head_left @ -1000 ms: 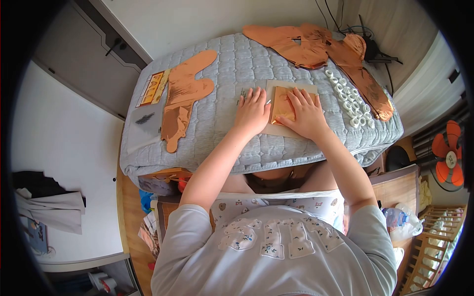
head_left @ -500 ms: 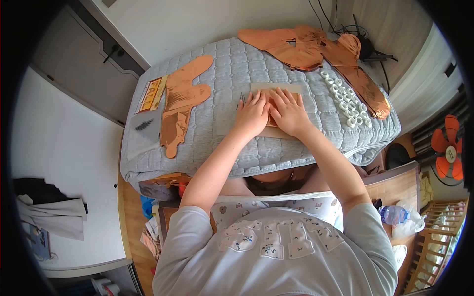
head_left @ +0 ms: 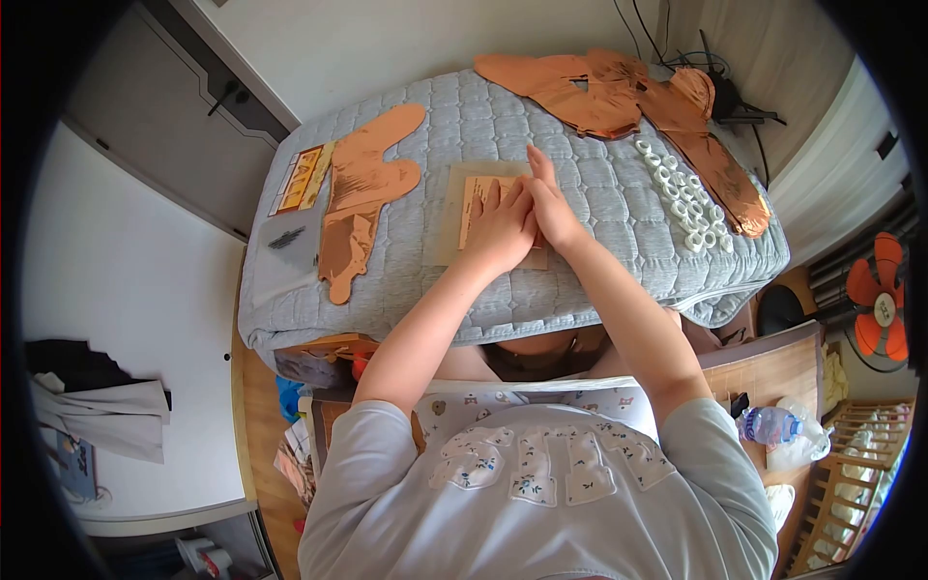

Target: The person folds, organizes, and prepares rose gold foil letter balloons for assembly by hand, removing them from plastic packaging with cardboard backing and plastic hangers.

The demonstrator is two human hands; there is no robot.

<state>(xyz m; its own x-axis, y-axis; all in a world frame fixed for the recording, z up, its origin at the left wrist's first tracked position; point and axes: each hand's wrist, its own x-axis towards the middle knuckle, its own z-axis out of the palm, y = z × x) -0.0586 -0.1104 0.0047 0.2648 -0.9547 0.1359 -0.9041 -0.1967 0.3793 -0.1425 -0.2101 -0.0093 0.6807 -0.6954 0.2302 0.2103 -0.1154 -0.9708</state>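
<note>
My left hand (head_left: 500, 230) lies flat with its fingers spread on a pinkish-orange sheet (head_left: 474, 198) on the quilted bed. Under that sheet is a larger translucent, beige-looking sheet (head_left: 441, 242). My right hand (head_left: 553, 208) is tilted on its edge against the left hand, fingers stretched out and overlapping the left hand's right side. Neither hand is wrapped round anything. What lies directly beneath the palms is hidden.
Flat copper-coloured foil shapes (head_left: 353, 203) lie at the bed's left, beside a yellow-and-red packet (head_left: 305, 179) and a clear bag (head_left: 286, 253). More copper foil (head_left: 599, 92) is at the back right, near several white rings (head_left: 682, 193). An orange fan (head_left: 880, 300) stands at right.
My right hand has turned from flat to edge-on and moved in against the left hand. The layered sheets look shifted left, with their right part no longer showing beyond the right hand.
</note>
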